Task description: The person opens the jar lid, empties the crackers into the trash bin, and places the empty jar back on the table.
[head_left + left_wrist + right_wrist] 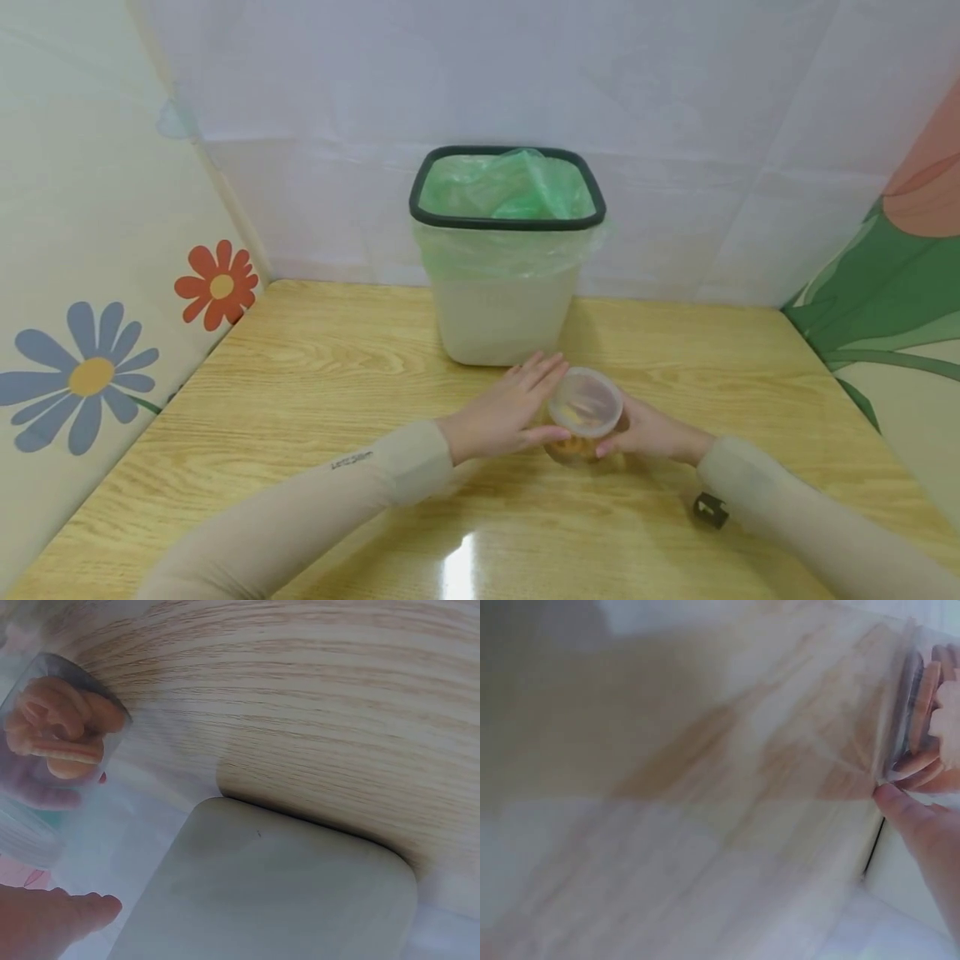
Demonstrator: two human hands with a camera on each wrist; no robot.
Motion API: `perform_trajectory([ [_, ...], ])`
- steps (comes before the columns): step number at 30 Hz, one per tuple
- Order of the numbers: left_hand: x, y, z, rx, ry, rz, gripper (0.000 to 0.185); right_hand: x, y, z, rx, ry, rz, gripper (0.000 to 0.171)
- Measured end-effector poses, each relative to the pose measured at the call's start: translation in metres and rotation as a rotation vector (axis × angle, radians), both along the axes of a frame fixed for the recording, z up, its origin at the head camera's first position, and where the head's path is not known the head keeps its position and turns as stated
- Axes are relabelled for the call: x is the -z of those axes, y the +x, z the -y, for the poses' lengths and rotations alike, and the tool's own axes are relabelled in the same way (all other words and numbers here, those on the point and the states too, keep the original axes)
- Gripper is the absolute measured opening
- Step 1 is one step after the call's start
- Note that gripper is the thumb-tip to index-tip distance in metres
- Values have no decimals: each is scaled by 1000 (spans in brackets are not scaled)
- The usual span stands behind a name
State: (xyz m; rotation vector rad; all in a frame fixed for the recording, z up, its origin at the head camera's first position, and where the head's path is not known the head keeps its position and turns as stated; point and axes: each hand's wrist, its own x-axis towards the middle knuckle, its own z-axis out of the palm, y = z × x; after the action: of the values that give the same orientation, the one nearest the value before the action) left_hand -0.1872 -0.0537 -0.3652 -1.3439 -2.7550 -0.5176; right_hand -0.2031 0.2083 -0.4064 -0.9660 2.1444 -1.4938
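A small clear plastic jar (573, 448) with a pale translucent lid (585, 403) is between the two hands, in front of the bin. Orange-brown pieces (64, 720) fill its lower part; they look like small biscuits or crackers. From the right, my right hand (651, 429) grips the jar, its thumb (919, 825) against the side. On the left, my left hand (506, 410) has its fingers straight and its thumb spread near the jar. Whether the left hand touches the jar cannot be told. Some right-hand fingers are hidden behind the jar.
A white bin (502, 312) with a dark rim (510, 223) and a green liner bag (480, 187) stands at the back middle of the wooden table (315, 367). A small black clip-like object (709, 510) shows beside the right sleeve. White sheeting (300, 100) hangs behind.
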Motion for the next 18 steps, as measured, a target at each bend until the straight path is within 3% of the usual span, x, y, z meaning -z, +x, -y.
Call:
perform_trajectory([
  [6, -2, -2, -6, 3, -27, 10, 83, -1, 0, 0, -16, -11, 37, 95],
  [18, -2, -8, -15, -3, -59, 65, 83, 0, -2, 0, -35, 21, -2, 94],
])
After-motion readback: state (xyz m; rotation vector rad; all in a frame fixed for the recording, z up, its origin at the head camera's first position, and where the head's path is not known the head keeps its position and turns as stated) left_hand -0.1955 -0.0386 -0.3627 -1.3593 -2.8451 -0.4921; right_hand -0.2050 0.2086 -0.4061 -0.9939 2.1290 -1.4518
